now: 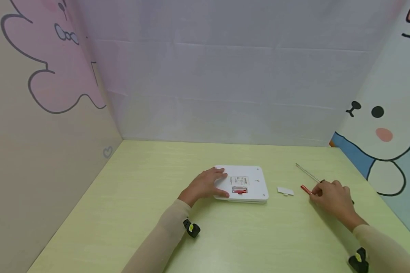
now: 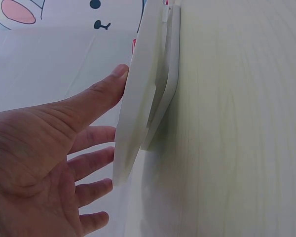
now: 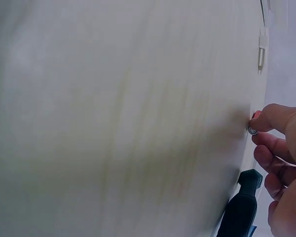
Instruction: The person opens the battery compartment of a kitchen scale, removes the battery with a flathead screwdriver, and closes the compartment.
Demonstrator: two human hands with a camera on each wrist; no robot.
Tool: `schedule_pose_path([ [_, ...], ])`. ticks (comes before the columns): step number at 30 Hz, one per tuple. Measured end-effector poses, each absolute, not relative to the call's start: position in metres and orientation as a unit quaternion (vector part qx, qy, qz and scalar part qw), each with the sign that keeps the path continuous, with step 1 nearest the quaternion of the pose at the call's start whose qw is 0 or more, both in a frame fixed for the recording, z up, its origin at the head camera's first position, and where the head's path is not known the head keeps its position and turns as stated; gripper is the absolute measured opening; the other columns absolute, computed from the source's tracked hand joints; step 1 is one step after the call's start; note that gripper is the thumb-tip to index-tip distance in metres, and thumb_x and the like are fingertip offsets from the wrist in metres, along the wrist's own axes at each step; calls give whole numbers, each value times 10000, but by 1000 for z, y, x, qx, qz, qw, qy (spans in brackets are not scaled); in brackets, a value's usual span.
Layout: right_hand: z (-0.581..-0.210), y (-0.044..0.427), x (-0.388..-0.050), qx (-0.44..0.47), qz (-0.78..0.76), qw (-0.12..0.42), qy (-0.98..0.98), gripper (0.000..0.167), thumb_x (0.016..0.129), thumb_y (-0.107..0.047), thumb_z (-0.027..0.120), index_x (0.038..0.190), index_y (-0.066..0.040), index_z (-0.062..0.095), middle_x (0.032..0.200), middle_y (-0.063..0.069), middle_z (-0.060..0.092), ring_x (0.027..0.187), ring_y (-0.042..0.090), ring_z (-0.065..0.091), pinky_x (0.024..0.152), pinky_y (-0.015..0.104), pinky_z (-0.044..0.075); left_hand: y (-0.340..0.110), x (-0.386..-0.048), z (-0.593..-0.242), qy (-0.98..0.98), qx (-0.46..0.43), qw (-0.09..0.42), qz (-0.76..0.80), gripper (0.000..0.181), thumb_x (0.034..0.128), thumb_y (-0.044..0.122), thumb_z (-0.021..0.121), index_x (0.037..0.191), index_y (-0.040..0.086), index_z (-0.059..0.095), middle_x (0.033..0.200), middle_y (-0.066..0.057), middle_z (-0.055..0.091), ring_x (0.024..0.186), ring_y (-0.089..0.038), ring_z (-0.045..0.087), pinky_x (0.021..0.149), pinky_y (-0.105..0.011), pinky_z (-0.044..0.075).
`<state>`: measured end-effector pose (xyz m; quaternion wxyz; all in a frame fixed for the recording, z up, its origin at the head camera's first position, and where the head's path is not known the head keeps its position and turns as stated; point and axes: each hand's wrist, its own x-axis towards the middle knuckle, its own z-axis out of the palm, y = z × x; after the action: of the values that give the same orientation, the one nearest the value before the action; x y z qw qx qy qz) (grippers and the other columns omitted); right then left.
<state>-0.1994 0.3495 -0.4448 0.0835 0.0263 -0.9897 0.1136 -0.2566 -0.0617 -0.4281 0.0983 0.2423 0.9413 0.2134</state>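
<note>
Left grip [image 1: 206, 184]: spread flat-ish on the left part of the white device [image 1: 253, 182], thumb nearer me, fingers farther off. I'm steadying it more than squeezing it.
White device: right under my left grip, lying on the worktop [image 1: 253, 235]. Feels-wise I'd guess fairly light, stiff, a bit slick. Best hold imo is the rim, since the face is smooth.
Battery compartment [image 1: 239, 187]: uncovered, just right of my left thumb, a red battery showing inside. I'd keep heavy fingers off it.
Right grip [image 1: 333, 197]: thumb and fingertips pinching a loose red battery [image 1: 305, 189] by the end nearer my palm, the other end poking out to the left. Can't tell if it touches the worktop.
Loose battery: small, hard, probably smooth enough to roll if I get sloppy. A pinch around the barrel should do.
Cover [image 1: 285, 190]: between my grips, left of the right one. Thin, light, the little tab looks snappable, so edges only.
Screwdriver [image 1: 308, 173]: shaft beyond my right grip, dark handle [image 3: 240, 207] alongside those fingers, not held.
</note>
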Motion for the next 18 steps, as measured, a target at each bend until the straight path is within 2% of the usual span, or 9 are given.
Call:
schedule_pose_path([
  [9,-431,342,-199,36,125,95,-987,206,828,-276,720,869,-78,760,798,70,674,825,338,520,658,511,341,-61,-257,-426,941,239,102,216,819,770,491,795,1468,212,469,1581,60,348,1499,-237,236,1224,-456,190],
  [13,-420,324,-208,71,152,99,-981,188,861,-252,694,890,-80,762,815,64,663,832,324,520,688,541,361,-61,-257,-427,942,239,102,214,823,769,502,791,1470,218,467,1582,61,347,1498,-240,238,1224,-456,190],
  [18,-412,286,-223,140,196,89,-967,142,876,-203,683,899,-77,744,815,19,629,839,278,504,696,419,389,-61,-257,-427,942,241,101,213,822,769,504,791,1469,217,468,1581,60,349,1494,-240,247,1221,-454,200],
])
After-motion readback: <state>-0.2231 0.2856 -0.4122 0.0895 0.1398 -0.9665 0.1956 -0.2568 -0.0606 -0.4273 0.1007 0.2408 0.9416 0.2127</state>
